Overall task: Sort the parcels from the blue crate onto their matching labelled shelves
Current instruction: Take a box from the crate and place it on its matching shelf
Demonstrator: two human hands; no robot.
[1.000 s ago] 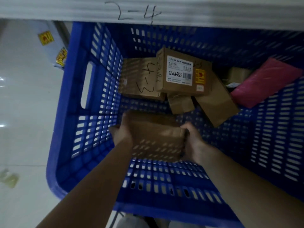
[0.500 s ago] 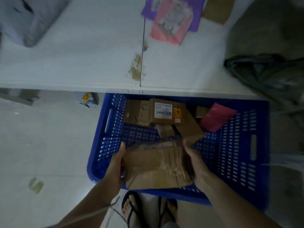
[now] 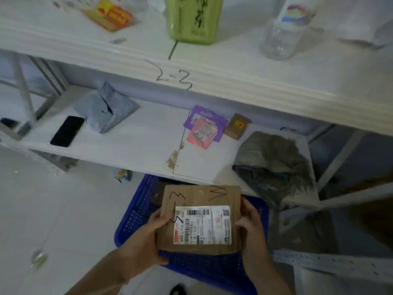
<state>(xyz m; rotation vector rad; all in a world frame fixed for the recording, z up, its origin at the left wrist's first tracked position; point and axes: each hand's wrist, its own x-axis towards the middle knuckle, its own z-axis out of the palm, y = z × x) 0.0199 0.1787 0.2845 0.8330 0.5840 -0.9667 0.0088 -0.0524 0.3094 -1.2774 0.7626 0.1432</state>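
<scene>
While the cardboard parcel (image 3: pixel 200 220) is held flat and label-up over the blue crate (image 3: pixel 136 211), it sits directly between the two hands, so neither is nearer: the left hand (image 3: pixel 148 237) clamps its left short side, thumb on the top face, and the right hand (image 3: pixel 251 226) clamps the right short side, fingers curled over the rim. Its long axis runs left to right, roughly parallel to the front edge of the lower shelf (image 3: pixel 131 143), which lies just beyond and above it. The handwritten mark on the top face, near the left far corner, looks like a dash and a 3; the figure before the dash is half hidden by the thumb and the shipping label (image 3: pixel 203 225), so I cannot read it surely. The upper shelf (image 3: pixel 244 67) bears "2-3" on its front edge. In my judgement the parcel must travel forward and upward, kept level, broad side leading, once the mark is read.
</scene>
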